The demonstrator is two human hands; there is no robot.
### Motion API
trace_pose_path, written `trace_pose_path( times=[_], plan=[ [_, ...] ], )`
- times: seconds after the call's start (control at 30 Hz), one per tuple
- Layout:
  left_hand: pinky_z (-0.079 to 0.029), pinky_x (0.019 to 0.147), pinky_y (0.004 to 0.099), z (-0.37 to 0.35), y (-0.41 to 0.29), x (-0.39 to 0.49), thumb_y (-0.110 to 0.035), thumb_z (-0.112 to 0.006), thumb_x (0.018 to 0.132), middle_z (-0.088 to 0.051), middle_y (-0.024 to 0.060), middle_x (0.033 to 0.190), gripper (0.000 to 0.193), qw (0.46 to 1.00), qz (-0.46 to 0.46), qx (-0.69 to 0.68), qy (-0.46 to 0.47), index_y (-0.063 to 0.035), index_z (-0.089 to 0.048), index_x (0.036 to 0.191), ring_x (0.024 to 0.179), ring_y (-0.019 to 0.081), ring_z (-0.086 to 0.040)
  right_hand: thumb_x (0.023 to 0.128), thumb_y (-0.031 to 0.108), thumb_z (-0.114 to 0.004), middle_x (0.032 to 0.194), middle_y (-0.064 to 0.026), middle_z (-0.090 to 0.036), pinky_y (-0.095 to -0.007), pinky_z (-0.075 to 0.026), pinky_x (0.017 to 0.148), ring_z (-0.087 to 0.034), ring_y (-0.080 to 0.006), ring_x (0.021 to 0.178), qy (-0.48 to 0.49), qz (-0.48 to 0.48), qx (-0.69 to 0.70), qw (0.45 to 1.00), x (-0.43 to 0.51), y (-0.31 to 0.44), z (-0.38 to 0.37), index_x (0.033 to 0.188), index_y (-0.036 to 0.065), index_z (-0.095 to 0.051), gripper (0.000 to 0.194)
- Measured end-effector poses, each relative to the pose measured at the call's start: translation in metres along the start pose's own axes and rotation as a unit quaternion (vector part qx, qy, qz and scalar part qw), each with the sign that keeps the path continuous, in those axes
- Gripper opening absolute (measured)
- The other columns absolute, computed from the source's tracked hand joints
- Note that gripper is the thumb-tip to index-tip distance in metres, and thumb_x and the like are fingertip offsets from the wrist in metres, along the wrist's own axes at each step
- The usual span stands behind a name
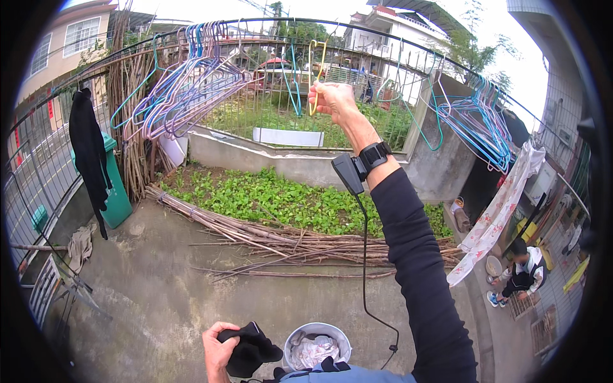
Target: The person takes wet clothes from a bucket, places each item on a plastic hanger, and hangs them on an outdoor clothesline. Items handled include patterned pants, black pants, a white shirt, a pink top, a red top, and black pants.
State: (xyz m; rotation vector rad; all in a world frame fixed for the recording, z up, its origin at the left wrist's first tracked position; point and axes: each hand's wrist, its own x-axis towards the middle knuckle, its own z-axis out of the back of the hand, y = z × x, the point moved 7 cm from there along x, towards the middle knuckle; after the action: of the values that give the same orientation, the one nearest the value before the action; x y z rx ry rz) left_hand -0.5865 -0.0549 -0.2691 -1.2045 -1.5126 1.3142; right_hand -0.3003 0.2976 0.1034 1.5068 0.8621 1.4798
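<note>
Raised toward the clothesline [268, 20], my right hand [333, 100] grips a yellow clothes hanger [312, 62]. The hanger's hook is near the line; I cannot tell whether it touches. Low in the view, my left hand [221, 348] holds a bunched black garment [249, 347]. A white bucket [348, 347] stands just right of that garment, with patterned pale cloth [313, 350] inside. Beyond my right hand, a blue hanger [293, 81] hangs to its left and a green hanger [431, 124] to its right.
Hangers crowd the line at left [187, 91] and right [483, 119]. Black clothing [86, 143] and a floral cloth [507, 206] hang at the sides. Bundled sticks [287, 242] border a leafy bed [268, 196]. A person [522, 273] crouches at right. A green bin [115, 191] stands left.
</note>
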Motion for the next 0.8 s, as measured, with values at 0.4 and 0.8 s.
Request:
trace_pose_path(
  times=[0.4,0.8],
  plan=[
    [-0.044,0.068,0.02,-0.055,-0.091,0.016,0.006,-0.059,0.071,-0.061,-0.002,0.079,0.023,0.984,-0.076,0.087,0.134,-0.001,-0.064,0.092,0.074,0.0047,-0.055,0.091,0.01,-0.057,0.081,-0.0096,-0.069,-0.022,-0.051,0.054,-0.065,-0.0116,0.066,0.0,0.045,0.007,0.999,-0.185,-0.094,0.043,0.1,-0.005,-0.061,0.018],
    [-0.045,0.069,0.0204,-0.134,-0.111,0.046,0.001,-0.059,0.08,-0.063,-0.0008,0.081,0.016,0.941,-0.103,0.187,0.262,0.0008,-0.066,0.094,0.076,0.0047,-0.055,0.086,0.019,-0.063,0.069,0.0041,-0.047,-0.0204,-0.025,0.049,-0.036,-0.0031,0.057,0.097,-0.028,0.135,0.986,-0.359,-0.131,0.109,0.108,-0.001,-0.059,0.03]
  ],
)
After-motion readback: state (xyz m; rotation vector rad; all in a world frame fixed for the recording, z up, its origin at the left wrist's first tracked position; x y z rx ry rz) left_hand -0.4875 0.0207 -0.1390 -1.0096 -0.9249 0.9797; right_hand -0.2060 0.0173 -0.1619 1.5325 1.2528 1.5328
